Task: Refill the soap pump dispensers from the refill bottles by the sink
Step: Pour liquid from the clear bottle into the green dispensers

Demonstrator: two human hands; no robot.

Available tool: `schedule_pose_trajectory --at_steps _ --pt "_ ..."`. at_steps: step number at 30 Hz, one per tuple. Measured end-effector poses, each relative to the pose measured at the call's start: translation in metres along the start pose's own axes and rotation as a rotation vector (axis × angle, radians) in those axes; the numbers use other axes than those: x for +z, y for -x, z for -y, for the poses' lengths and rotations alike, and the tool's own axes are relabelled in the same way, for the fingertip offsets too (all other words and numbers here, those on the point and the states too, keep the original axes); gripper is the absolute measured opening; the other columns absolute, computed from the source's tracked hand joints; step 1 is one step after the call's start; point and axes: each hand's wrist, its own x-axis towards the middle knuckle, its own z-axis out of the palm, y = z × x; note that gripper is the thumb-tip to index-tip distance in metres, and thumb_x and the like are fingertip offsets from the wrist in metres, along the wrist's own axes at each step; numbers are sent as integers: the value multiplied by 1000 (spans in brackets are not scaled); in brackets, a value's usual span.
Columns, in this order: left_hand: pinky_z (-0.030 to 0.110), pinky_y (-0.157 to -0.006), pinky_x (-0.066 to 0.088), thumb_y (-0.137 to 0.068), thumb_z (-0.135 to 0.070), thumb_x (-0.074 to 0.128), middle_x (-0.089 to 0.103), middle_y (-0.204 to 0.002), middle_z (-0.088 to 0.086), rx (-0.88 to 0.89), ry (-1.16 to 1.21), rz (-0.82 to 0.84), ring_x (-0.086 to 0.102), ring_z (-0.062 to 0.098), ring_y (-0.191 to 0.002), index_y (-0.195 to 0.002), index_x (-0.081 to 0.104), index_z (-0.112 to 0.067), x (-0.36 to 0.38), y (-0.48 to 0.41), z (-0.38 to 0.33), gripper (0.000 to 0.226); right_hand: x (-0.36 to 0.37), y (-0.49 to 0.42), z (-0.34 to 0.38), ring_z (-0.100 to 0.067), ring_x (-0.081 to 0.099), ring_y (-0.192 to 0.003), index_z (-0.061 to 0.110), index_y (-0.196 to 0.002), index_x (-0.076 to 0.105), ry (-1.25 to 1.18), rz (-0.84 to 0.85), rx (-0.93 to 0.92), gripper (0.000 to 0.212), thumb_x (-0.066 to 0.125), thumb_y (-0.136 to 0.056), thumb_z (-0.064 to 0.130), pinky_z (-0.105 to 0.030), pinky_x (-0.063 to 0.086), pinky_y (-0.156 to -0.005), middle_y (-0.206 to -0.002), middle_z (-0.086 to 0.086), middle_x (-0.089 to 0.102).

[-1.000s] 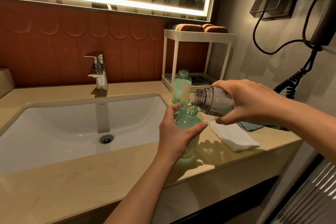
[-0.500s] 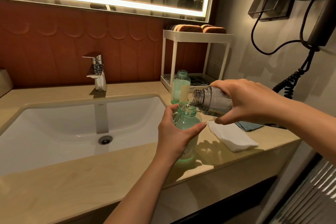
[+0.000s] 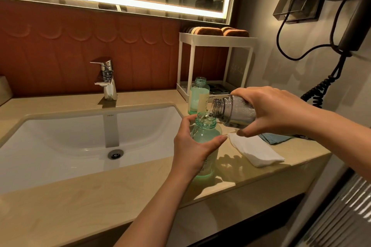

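A right hand [image 3: 275,110] wrapped round a tilted clear plastic refill bottle [image 3: 235,112] pours into an open green translucent dispenser bottle [image 3: 205,134], gripped by the left hand [image 3: 192,152] on the beige tabletop [image 3: 90,206], apparently mid-fill, a second uncapped green bottle [image 3: 198,96] waiting behind.

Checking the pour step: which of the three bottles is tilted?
The clear bottle in the right hand, neck tipped over the green bottle the left hand holds; it and the rear green bottle stand upright.
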Motion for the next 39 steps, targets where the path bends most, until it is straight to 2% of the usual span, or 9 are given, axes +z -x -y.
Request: schedule_pose_trajectory --at_steps 6,10,14,18,20,28,39 --pt "29 -92 49 -59 -33 84 61 -114 -1 5 2 5 58 13 -105 -119 48 -19 0 0 0 70 -1 0 1 -15 54 -93 32 -124 43 2 -2 1 71 77 -64 49 -36 52 -77 -105 7 58" --pt "30 -92 49 -59 -34 84 60 -113 -2 7 4 5 58 13 -105 -118 49 -20 0 0 0 70 0 0 1 -16 54 -94 31 -124 42 9 2 6 72 76 -63 50 -36 53 -77 -105 6 57" --pt "22 -89 48 -59 -32 84 60 -112 -4 5 8 0 57 11 -104 -117 48 -20 0 1 -1 69 -1 0 1 -16 54 -93 31 -123 43 12 1 3 71 76 -64 50 -37 52 -76 -104 6 57" --pt "32 -92 49 -59 -33 84 60 -113 -1 2 5 -1 58 14 -105 -118 49 -19 0 0 -1 71 -2 0 1 -16 53 -92 30 -124 42 18 6 4 72 76 -64 50 -35 52 -76 -104 7 56" --pt "32 -92 49 -59 -33 84 60 -113 -1 3 3 -2 58 14 -105 -118 49 -20 0 0 0 70 -2 -1 1 -14 52 -92 29 -126 42 25 7 2 73 76 -64 50 -33 52 -75 -103 7 56" --pt "17 -84 48 -59 -32 84 59 -109 -6 12 6 1 57 9 -101 -116 48 -22 0 0 -1 67 -3 -1 1 -14 53 -91 29 -125 42 35 10 -5 73 76 -64 51 -35 53 -74 -102 7 56" --pt "10 -81 46 -60 -31 84 60 -111 -4 25 7 3 57 10 -102 -116 48 -21 0 0 -1 67 -3 -2 1 -16 54 -89 27 -124 43 36 7 -1 72 77 -64 49 -36 54 -73 -101 5 57"
